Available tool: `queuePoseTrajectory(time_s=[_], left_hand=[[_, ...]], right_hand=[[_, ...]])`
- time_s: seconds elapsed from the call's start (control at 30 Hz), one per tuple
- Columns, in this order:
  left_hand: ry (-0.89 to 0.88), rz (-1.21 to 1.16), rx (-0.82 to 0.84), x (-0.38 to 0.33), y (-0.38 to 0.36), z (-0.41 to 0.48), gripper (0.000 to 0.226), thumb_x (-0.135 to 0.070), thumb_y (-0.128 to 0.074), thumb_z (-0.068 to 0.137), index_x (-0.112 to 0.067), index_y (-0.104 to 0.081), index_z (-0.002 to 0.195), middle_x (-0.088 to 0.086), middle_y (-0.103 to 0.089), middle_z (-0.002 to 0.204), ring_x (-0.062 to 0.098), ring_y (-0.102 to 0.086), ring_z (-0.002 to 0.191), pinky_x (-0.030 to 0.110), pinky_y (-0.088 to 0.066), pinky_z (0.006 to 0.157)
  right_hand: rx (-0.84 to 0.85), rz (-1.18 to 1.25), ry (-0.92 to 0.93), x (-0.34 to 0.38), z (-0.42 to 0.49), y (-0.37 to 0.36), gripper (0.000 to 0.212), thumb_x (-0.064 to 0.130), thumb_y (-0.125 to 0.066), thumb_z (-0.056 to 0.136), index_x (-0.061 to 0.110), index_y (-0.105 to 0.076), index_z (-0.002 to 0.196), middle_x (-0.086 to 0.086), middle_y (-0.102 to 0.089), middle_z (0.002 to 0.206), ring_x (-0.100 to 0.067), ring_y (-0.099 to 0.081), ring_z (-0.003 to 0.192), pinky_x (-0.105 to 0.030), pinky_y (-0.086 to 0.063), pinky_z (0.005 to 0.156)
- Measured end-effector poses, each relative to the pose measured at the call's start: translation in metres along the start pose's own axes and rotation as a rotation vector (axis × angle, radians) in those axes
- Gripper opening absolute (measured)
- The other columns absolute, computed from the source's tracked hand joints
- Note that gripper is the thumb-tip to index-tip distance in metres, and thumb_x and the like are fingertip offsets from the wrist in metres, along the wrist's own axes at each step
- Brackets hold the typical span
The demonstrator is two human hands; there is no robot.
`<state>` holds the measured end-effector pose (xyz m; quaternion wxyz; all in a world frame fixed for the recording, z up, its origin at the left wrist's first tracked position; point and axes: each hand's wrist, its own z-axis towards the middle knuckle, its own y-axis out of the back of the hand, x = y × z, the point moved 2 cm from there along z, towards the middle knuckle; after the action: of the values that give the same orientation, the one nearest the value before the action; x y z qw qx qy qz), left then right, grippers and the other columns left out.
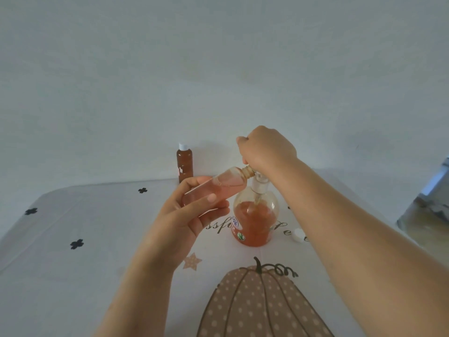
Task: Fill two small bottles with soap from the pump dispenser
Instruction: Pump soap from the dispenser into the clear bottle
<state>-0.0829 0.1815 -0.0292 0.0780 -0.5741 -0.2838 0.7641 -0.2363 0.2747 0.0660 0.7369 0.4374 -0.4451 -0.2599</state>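
Left hand (192, 210) grips a tilted, partly filled small clear bottle (218, 188) at the nozzle of the round clear pump dispenser (255, 220) of orange soap, right hand (264, 147) curled over its pump; a capped amber bottle (184, 164) behind looks finished.

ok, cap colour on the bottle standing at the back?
White cap on the brown bottle; head view.

The tablecloth (97, 239) script shows "ssfu"; label on the pump dispenser (255, 224) is illegible.
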Motion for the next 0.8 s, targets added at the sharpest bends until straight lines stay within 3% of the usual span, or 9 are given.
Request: queuePoseTrajectory(time_s=[0.2,0.37,0.57,0.8], left_hand=[[0.001,-0.013,0.017,-0.001,0.0,-0.002,0.037,-0.005,-0.064,0.08,-0.001,-0.057,0.116,0.025,-0.064,0.123,0.031,-0.068,0.09,0.034,-0.056,0.08],[0.03,-0.031,-0.021,0.001,0.0,0.0,0.033,-0.004,-0.066,0.076,-0.004,-0.061,0.108,0.024,-0.067,0.112,0.029,-0.069,0.083,0.033,-0.058,0.075],[0.083,-0.02,-0.08,0.006,0.003,0.003,0.046,-0.001,-0.071,0.07,-0.001,-0.058,0.114,0.028,-0.066,0.113,0.025,-0.071,0.078,0.029,-0.058,0.072],[0.091,-0.004,-0.087,0.009,0.006,0.006,0.043,0.0,-0.07,0.069,-0.001,-0.058,0.111,0.02,-0.069,0.098,0.025,-0.07,0.074,0.029,-0.059,0.069]], right_hand=[[0.006,-0.029,-0.001,0.003,-0.002,0.004,0.035,0.027,-0.04,0.097,0.011,-0.069,0.085,-0.005,-0.072,0.082,-0.024,-0.059,0.064,-0.027,-0.039,0.057],[0.068,-0.044,-0.012,0.004,0.0,0.001,0.033,0.027,-0.044,0.095,0.012,-0.073,0.09,-0.004,-0.073,0.086,-0.023,-0.061,0.068,-0.027,-0.04,0.058],[0.129,-0.06,-0.068,0.002,0.004,-0.005,0.029,0.023,-0.046,0.093,0.013,-0.074,0.089,-0.001,-0.071,0.081,-0.021,-0.058,0.063,-0.026,-0.036,0.055],[0.14,-0.03,-0.099,-0.005,0.009,-0.016,0.029,0.027,-0.048,0.091,0.016,-0.074,0.089,-0.002,-0.073,0.086,-0.023,-0.063,0.075,-0.027,-0.034,0.056]])
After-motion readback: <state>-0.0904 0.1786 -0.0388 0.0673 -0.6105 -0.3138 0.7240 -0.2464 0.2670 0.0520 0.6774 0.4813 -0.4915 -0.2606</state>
